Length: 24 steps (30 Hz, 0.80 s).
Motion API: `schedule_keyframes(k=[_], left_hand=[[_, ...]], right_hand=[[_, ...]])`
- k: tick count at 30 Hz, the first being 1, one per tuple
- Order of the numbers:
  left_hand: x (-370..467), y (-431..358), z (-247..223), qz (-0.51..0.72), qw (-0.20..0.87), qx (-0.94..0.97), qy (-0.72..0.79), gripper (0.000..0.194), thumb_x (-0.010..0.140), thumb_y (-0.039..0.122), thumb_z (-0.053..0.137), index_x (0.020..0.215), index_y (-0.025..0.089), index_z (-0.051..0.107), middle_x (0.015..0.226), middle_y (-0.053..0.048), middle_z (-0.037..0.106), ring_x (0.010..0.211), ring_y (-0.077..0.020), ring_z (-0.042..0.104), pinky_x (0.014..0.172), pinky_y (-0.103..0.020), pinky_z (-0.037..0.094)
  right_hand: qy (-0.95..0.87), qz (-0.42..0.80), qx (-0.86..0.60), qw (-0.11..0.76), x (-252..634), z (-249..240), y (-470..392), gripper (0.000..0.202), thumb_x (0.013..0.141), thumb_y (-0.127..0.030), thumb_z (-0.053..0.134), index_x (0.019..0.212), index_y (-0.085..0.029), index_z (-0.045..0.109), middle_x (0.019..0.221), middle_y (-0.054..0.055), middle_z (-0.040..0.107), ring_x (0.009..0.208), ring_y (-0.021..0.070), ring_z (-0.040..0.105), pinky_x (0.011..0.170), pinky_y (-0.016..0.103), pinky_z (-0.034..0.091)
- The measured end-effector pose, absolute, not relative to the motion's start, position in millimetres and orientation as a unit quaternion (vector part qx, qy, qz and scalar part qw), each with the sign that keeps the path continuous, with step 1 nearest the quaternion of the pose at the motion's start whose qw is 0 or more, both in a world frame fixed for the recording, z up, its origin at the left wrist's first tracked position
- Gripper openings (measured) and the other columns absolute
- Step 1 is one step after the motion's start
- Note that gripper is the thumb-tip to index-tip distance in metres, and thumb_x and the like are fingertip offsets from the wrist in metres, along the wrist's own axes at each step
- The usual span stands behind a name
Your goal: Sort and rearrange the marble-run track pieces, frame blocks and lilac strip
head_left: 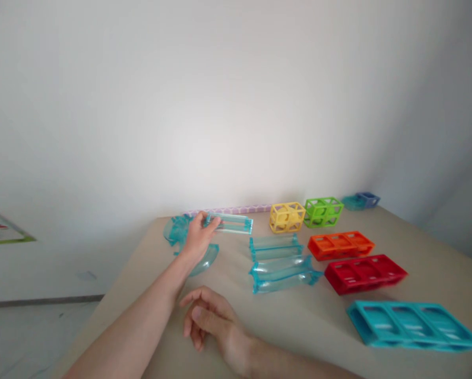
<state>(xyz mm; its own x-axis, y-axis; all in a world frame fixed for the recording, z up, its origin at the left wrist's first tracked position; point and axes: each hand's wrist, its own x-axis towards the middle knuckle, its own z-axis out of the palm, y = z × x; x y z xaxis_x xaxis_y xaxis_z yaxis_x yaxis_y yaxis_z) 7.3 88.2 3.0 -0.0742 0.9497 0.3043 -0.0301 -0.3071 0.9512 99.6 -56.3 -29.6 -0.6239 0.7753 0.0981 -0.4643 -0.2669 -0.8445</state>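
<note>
My left hand (198, 237) reaches toward the back of the table, its fingers and thumb closed on one end of a clear blue plastic track piece (231, 223). The piece is held off to the right of the hand, above the tabletop. Beside and partly behind that hand lie a clear blue curved piece (207, 260) and a heap of other clear blue parts (176, 231). Nearer to me, my right hand (212, 321) is loosely curled with its fingers apart and nothing in it. Two clear blue trough pieces (277, 246) (285, 273) rest on the table to the right.
Frame blocks line the right side: yellow (287, 217), green (323, 212), orange (341, 245), red (365, 273) and turquoise (415, 326). A dark blue block (368, 199) stands in the far corner. A purple patterned strip (239, 209) lies along the wall. The table's left edge drops to the floor.
</note>
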Motion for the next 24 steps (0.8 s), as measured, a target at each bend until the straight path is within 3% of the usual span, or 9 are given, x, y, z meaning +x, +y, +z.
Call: schedule_keyframes(k=[4, 9, 14, 24], left_hand=[[20.6, 114.3, -1.7, 0.521, 0.372, 0.612, 0.465, 0.027, 0.072, 0.040, 0.070, 0.076, 0.019, 0.054, 0.071, 0.003, 0.056, 0.069, -0.0146, 0.059, 0.066, -0.028, 0.049], [8.4, 127.3, 2.5, 0.415, 0.299, 0.698, 0.501, 0.018, 0.055, 0.025, 0.078, 0.062, 0.018, 0.064, 0.062, 0.002, 0.058, 0.063, -0.0157, 0.051, 0.067, -0.030, 0.043], [9.7, 133.8, 1.1, 0.358, 0.253, 0.740, 0.510, 0.010, 0.059, 0.023, 0.075, 0.065, 0.020, 0.067, 0.067, -0.001, 0.064, 0.067, -0.0198, 0.056, 0.071, -0.032, 0.044], [19.5, 150.5, -4.4, 0.320, 0.213, 0.791, 0.476, 0.010, 0.063, 0.015, 0.071, 0.071, 0.020, 0.069, 0.078, -0.004, 0.067, 0.076, -0.0212, 0.060, 0.079, -0.035, 0.045]], right_hand=[[-0.454, 0.782, -0.165, 0.393, 99.8, -32.4, -52.8, 0.057, 0.071, -0.064, 0.067, 0.100, -0.015, 0.059, 0.066, -0.003, 0.058, 0.044, 0.0064, 0.042, 0.045, 0.021, 0.031], [-0.468, 0.779, -0.168, 0.383, 94.9, -37.3, -51.9, 0.057, 0.069, -0.065, 0.068, 0.098, -0.016, 0.061, 0.066, -0.003, 0.058, 0.045, 0.0065, 0.042, 0.044, 0.021, 0.031], [-0.482, 0.774, -0.172, 0.372, 92.7, -42.7, -50.8, 0.053, 0.072, -0.062, 0.067, 0.100, -0.017, 0.063, 0.070, -0.002, 0.059, 0.048, 0.0063, 0.043, 0.047, 0.021, 0.032], [-0.477, 0.786, -0.178, 0.352, 91.0, -44.0, -45.0, 0.059, 0.061, -0.063, 0.073, 0.096, -0.017, 0.064, 0.067, -0.003, 0.059, 0.044, 0.0056, 0.043, 0.044, 0.021, 0.035]])
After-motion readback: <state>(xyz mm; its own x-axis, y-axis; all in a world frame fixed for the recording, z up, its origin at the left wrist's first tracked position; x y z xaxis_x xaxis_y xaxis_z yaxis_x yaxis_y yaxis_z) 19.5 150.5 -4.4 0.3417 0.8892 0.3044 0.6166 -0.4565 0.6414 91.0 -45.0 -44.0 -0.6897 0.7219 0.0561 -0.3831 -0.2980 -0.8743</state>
